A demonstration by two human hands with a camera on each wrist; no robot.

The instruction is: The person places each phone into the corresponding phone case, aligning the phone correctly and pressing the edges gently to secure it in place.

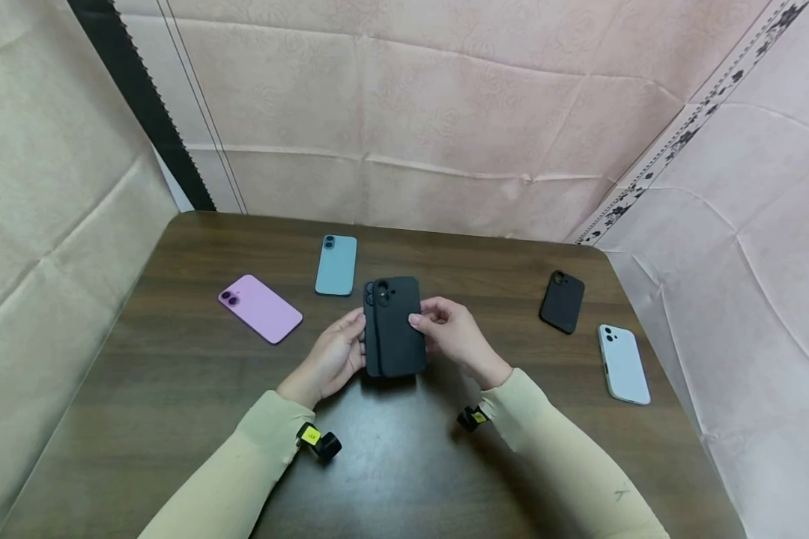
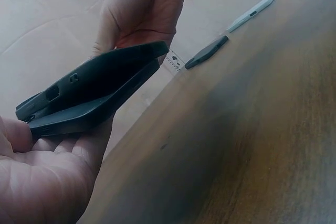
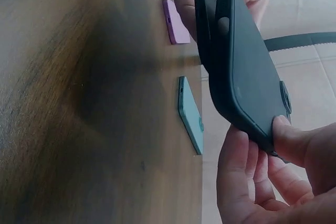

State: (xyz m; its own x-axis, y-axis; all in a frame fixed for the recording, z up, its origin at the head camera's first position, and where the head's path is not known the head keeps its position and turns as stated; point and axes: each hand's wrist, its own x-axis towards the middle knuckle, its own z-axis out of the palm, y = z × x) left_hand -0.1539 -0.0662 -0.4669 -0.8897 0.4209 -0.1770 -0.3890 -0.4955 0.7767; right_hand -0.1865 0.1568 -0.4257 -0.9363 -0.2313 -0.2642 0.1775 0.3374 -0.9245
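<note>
Two flat dark phone-shaped pieces are held one over the other above the table's middle. The front one is a black phone case (image 1: 402,333), shifted to the right, with side cutouts visible in the left wrist view. Behind it a dark phone (image 1: 371,344) shows its left edge and part of its camera. My left hand (image 1: 337,355) grips the dark phone by its left side, fingers underneath. With thumb on its back and fingers behind, my right hand (image 1: 458,337) pinches the case's right edge. In the left wrist view, the pieces meet near the left thumb and spread apart at the far end.
On the brown wooden table (image 1: 209,389) lie a purple phone (image 1: 263,308) at the left and a blue phone (image 1: 335,266) at the back. A black phone or case (image 1: 562,302) and a pale blue phone (image 1: 623,364) lie at the right. Pale cloth (image 1: 445,112) hangs around the table.
</note>
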